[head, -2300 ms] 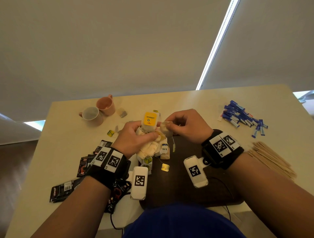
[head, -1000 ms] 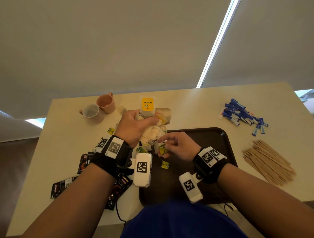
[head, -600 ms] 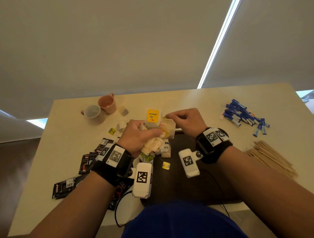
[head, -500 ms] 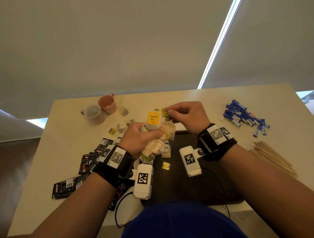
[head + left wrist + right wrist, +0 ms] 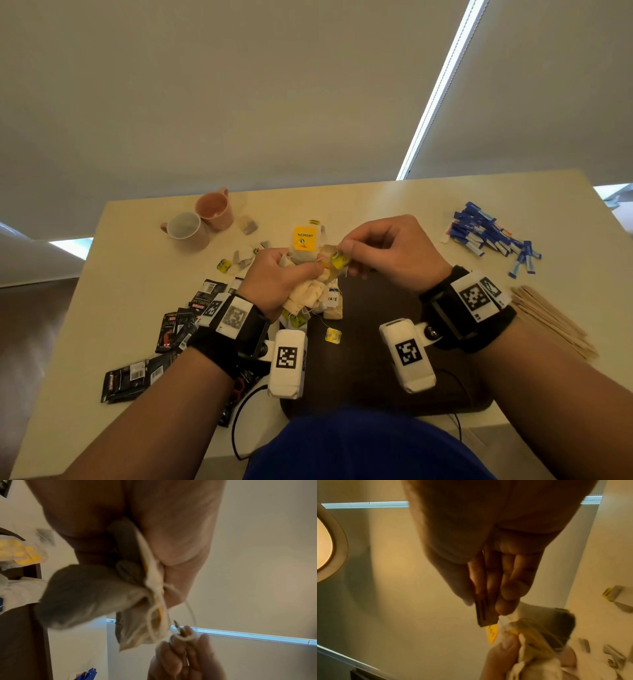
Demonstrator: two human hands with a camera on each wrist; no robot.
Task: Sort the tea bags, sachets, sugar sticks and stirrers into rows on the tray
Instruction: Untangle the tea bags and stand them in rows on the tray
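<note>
Above the dark tray's (image 5: 370, 346) far edge: left hand (image 5: 277, 281) clenched round a bunch of tea bags (image 5: 308, 291), strings tangled; right hand (image 5: 387, 253) just beside, pinching a yellow paper tag (image 5: 340, 262) between thumb and fingertips. Left on the surface (image 5: 376, 205): black sachets (image 5: 171, 329). Right: blue sugar sticks (image 5: 489, 236), wooden stirrers (image 5: 551, 322).

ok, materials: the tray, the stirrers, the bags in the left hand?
Tray: dark brown, matte, probably plastic or lacquered wood; the look leaves it open.
Stirrers: pale flat sticks, apparently bare wood.
Tea bags gripped by the left hand: cream, crumpled, semi-sheer filter paper with thin strings; yellow paper tag pinched by the right hand.
</note>
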